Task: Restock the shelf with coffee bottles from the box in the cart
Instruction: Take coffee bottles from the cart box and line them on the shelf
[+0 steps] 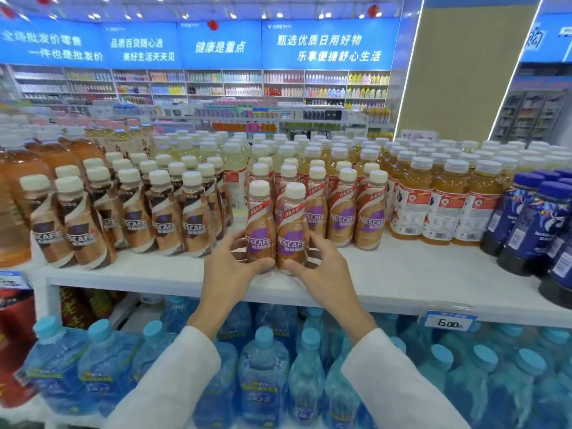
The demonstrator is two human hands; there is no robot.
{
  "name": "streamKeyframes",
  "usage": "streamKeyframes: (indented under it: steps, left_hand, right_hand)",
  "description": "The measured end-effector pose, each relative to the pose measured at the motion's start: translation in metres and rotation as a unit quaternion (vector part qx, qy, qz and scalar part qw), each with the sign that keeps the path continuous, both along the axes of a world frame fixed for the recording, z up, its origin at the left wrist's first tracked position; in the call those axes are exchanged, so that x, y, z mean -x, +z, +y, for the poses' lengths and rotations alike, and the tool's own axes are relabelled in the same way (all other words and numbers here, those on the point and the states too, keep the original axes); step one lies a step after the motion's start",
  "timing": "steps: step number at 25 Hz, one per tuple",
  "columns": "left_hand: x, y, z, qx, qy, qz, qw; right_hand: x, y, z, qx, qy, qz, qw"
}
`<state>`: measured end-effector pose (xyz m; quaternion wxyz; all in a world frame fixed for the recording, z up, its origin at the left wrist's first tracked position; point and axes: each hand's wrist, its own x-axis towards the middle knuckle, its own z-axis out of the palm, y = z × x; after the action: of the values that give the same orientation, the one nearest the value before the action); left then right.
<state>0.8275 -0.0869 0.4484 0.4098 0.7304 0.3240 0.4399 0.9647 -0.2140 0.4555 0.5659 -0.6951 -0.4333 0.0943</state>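
Sliding both back together works best: your left hand (230, 261) curls round the base of one purple-label Nescafe bottle (261, 224), and your right hand (322, 261) curls round the second bottle (292, 230). Both stand upright near the front of the white shelf (402, 274). Push them flush against the far row (340, 218), labels facing you. Count: two gripped, three full labels showing behind on the right; the caps beyond are too crowded to count.

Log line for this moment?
left hand grips left bottle | right hand grips right bottle | both upright on shelf
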Motion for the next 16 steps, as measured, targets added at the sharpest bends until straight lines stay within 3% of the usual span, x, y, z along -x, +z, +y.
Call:
streamKeyframes:
  steps: [16]
  left_hand:
    - [-0.015, 0.0, 0.054, -0.035, -0.006, 0.027, 0.999]
  right_hand:
    - [-0.006, -0.001, 0.057, 0.028, -0.031, -0.025, 0.999]
